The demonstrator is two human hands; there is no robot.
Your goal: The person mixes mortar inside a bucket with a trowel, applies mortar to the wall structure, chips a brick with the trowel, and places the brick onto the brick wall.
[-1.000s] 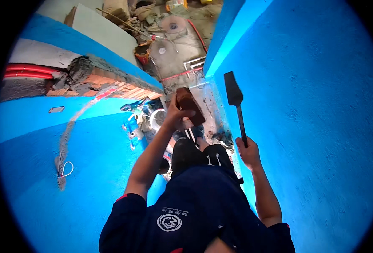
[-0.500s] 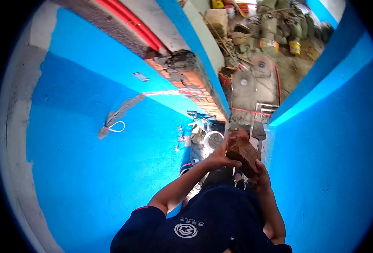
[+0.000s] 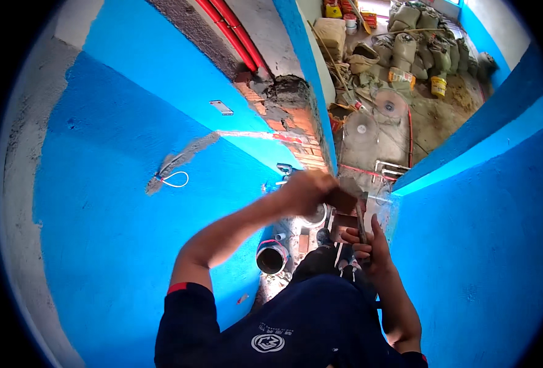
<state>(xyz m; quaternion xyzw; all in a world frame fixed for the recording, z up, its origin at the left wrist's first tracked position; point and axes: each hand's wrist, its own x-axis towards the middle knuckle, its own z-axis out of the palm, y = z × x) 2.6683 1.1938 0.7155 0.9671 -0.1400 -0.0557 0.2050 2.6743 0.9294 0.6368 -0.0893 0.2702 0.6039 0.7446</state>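
Note:
My left hand [image 3: 308, 191], blurred by motion, is closed round the end of a reddish-brown brick [image 3: 342, 200] out in front of my body. To its right, my right hand [image 3: 372, 246] has its fingers curled round the handle of a trowel [image 3: 361, 224], thumb pointing up. The trowel's grey blade seems to lie just beyond the brick, partly hidden and smeared. Whether blade and brick touch, I cannot tell. Below the held brick, another reddish block [image 3: 345, 222] shows between my hands.
Blue walls [image 3: 118, 159] [image 3: 486, 245] close in on both sides. A round pipe opening [image 3: 272, 257] and a white bucket [image 3: 316, 214] stand low at left. Beyond the doorway are a fan [image 3: 361, 129], filled sacks [image 3: 404, 49] and a yellow bucket [image 3: 438, 86].
Both hands held the brick before; now only the left does, raised and farther forward. My right hand has let go of it and taken the trowel's handle. The view has shifted slightly.

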